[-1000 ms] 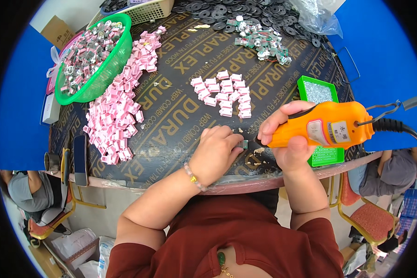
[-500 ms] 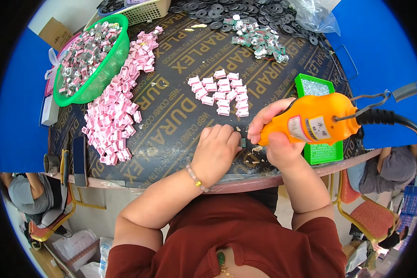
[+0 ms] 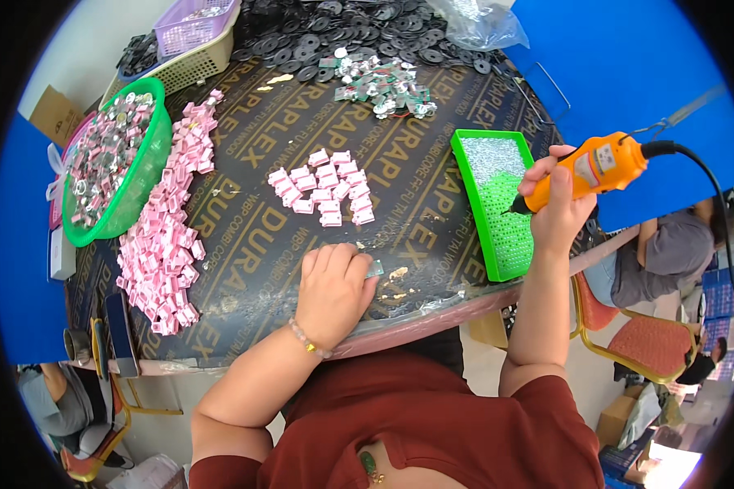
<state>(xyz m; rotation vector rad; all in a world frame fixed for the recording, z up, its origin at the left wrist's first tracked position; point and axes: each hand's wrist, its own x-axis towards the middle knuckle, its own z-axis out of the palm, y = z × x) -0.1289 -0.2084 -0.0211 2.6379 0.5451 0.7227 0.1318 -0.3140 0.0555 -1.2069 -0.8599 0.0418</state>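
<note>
My right hand (image 3: 559,204) is wrapped round an orange corded electric screwdriver (image 3: 587,173). Its dark tip points left, over the green tray (image 3: 475,220) of small silvery screws; whether the tip touches one is too small to tell. My left hand (image 3: 333,292) rests on the table with fingers curled. A small greenish flat piece (image 3: 374,268) sticks out beside its thumb and fingertips; the rest of what it grips is hidden. Just beyond that hand, small pink plastic housings (image 3: 326,194) lie in a loose group.
A pile of pink housings (image 3: 159,269) runs along the left, beside a green basket (image 3: 156,122) of assembled parts. Green boards with wires (image 3: 383,85) and black discs (image 3: 334,37) lie at the back, near a clear plastic bag (image 3: 481,24). A co-worker (image 3: 681,244) sits at the right.
My right hand has carried the screwdriver rightward, from beside the left hand to over the screw tray. The left hand stays by the small piece. The whole view has shifted and turned somewhat.
</note>
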